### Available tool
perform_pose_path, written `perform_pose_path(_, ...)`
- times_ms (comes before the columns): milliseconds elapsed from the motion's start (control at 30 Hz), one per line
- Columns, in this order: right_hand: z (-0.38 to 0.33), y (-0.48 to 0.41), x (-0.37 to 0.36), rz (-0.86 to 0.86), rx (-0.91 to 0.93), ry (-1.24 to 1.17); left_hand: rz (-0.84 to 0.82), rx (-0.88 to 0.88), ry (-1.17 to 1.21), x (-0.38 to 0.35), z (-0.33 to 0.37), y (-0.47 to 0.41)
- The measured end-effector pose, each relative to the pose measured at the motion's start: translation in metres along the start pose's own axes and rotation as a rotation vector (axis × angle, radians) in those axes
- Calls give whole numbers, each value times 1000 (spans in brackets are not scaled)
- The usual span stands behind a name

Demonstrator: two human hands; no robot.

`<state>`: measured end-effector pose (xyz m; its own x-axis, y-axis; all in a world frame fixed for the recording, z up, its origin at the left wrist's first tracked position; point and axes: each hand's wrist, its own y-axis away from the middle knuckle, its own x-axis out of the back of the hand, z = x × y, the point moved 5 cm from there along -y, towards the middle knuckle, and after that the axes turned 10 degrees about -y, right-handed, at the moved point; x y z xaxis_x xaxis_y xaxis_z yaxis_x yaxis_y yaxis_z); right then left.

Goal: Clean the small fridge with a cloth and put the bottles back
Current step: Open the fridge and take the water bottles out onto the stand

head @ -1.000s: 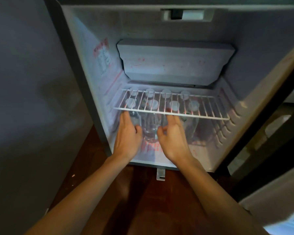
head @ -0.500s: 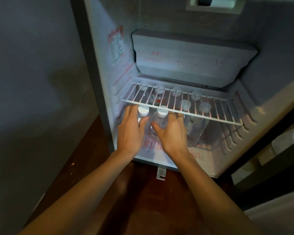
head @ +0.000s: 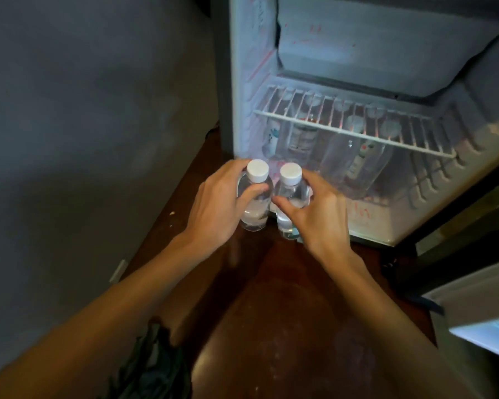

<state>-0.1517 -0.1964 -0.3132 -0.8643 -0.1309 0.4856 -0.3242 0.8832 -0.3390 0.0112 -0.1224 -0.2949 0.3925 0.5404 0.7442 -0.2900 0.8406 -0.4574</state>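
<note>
Two bare forearms reach in from the near edge over a dark wooden floor [head: 271,298], which runs bare between them up to the fridge. The left hand [head: 213,208] is curled round the left bottle [head: 260,211], thumb across its front. Just beside it, the right hand [head: 323,220] grips the right bottle [head: 293,188] the same way. Both are clear, white-capped and upright, nearly touching, held just in front of the fridge's near lip, left of its middle. Beyond them the small fridge [head: 236,82] stands open, its left side close to a grey wall [head: 84,110]. One white wire shelf [head: 357,131] spans its width. Under it stand more bottles [head: 343,156]: at least four bodies show, but the bars blur the exact count. Bare fridge floor shows at the near right, before the lip. One freezer box [head: 386,53] hangs farthest back, above the shelf. A pale panel [head: 473,312] juts in at the near right.
</note>
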Motion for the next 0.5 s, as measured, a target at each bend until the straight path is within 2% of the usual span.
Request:
perform_pose_path(267, -34, 25, -75, -154, -71, -100, -71, 108, -22, 46, -71, 37)
perform_pose_path(367, -39, 17, -102, -158, -93, -133, -92, 100, -117, 55, -96, 39)
perform_pose_path(500, -38, 13, -120, -144, -116, -178, -44, 163, -88, 62, -120, 32)
